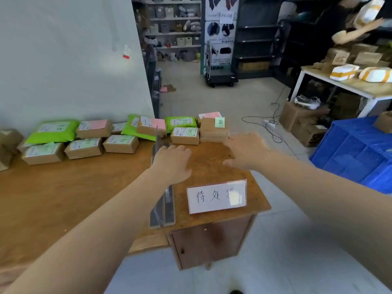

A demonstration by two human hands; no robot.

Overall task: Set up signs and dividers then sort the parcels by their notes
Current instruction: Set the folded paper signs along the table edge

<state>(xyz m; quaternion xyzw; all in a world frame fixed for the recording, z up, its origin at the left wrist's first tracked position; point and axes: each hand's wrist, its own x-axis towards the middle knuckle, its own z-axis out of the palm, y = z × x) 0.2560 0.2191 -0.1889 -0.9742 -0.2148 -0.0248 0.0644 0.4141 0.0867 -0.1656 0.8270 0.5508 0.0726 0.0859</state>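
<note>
Several brown parcels and green mailer bags [53, 129] with pink or green notes lie along the back of the wooden table [63, 187]. A clear upright divider [162, 204] crosses the table from front to back. To its right stands a sign [216, 196] with handwritten characters. My left hand [172, 161] hovers flat by the divider, fingers apart, holding nothing. My right hand [246, 150] is spread open just in front of a brown box with a green note [213, 129], and I cannot tell if it touches the box.
A blue plastic crate [356, 149] stands on the floor at the right. Cardboard boxes [301, 122] and a power strip with cables [270, 125] lie beyond it. A white table [347, 85] with wrapped parcels is at far right, where another person's arm reaches. Shelves line the back.
</note>
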